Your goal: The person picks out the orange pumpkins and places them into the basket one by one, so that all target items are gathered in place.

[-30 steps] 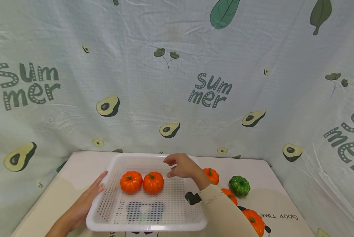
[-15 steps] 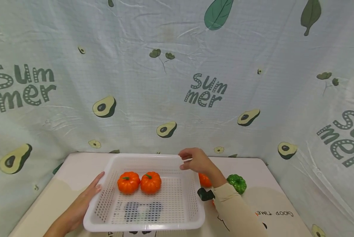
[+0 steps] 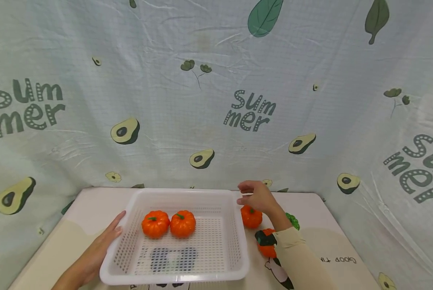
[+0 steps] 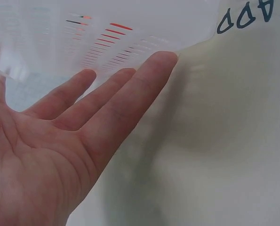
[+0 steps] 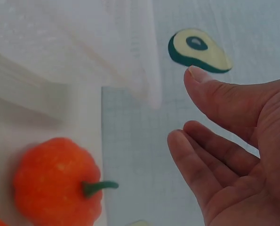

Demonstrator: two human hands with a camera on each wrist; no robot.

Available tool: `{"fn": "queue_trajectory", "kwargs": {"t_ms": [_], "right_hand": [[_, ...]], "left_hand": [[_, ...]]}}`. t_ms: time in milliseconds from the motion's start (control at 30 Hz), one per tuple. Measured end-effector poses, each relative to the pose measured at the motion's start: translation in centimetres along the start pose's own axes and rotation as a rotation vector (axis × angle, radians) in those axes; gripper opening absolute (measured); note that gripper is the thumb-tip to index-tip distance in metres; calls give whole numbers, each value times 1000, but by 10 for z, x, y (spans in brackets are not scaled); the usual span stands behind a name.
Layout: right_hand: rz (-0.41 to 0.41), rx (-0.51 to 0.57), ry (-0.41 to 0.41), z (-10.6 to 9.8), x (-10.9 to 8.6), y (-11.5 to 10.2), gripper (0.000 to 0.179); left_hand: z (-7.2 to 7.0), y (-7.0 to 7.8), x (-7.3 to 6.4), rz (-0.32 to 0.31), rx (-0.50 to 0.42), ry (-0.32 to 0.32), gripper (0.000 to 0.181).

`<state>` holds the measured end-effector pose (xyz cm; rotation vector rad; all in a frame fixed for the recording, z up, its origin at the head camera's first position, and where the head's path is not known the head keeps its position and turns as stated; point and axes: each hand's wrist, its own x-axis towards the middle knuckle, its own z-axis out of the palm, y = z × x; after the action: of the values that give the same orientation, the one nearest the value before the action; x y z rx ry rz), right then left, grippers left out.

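Note:
Two small orange pumpkins (image 3: 169, 224) sit side by side in a white perforated plastic basket (image 3: 172, 278). My left hand (image 3: 96, 249) rests against the basket's left side, fingers straight; in the left wrist view its fingertips (image 4: 163, 59) meet the basket's outer wall. Past the basket's far right corner my right hand (image 3: 260, 197) hovers with loosely bent fingers and nothing between them. Just below it, outside the basket, stands another orange pumpkin (image 3: 251, 217), which the right wrist view shows apart from the hand, its green stem (image 5: 100, 187) toward it.
Nearer along the basket's right side lies one more orange pumpkin (image 3: 266, 249), partly covered by the dark wrist strap (image 3: 266, 237). A green pumpkin (image 3: 293, 220) shows behind the right forearm. A printed curtain (image 3: 158, 100) hangs right behind the table.
My right hand has moved right, from above the basket's inside to beyond its far right corner, over the outside pumpkin. The left hand stays at the basket; the view has shifted slightly.

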<state>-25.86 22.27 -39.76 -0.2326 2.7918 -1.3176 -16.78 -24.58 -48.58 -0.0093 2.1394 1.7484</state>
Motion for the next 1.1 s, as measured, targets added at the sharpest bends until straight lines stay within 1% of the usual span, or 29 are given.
{"fn": "queue_trajectory", "kwargs": {"t_ms": [167, 300, 400, 500, 667, 767, 900, 1100], "right_hand": [[16, -44, 39, -6, -3, 15, 42], [14, -31, 58, -10, -5, 27, 42], [31, -34, 71, -12, -5, 34, 42], [69, -54, 79, -12, -5, 41, 42], [142, -80, 92, -10, -5, 57, 45], [161, -86, 87, -10, -5, 64, 46], [174, -93, 56, -9, -6, 72, 49], [214, -112, 6, -4, -7, 74, 60]], "left_hand": [[0, -2, -1, 6, -13, -2, 66], [-1, -2, -1, 5, -7, 0, 66], [-1, -1, 0, 5, 3, -2, 66], [-2, -1, 0, 2, 14, -3, 66], [-2, -1, 1, -1, 8, -2, 66], [-2, -1, 1, -10, 5, 1, 66], [-2, 0, 1, -19, 19, 5, 66], [-2, 2, 0, -19, 23, 6, 67]]}}
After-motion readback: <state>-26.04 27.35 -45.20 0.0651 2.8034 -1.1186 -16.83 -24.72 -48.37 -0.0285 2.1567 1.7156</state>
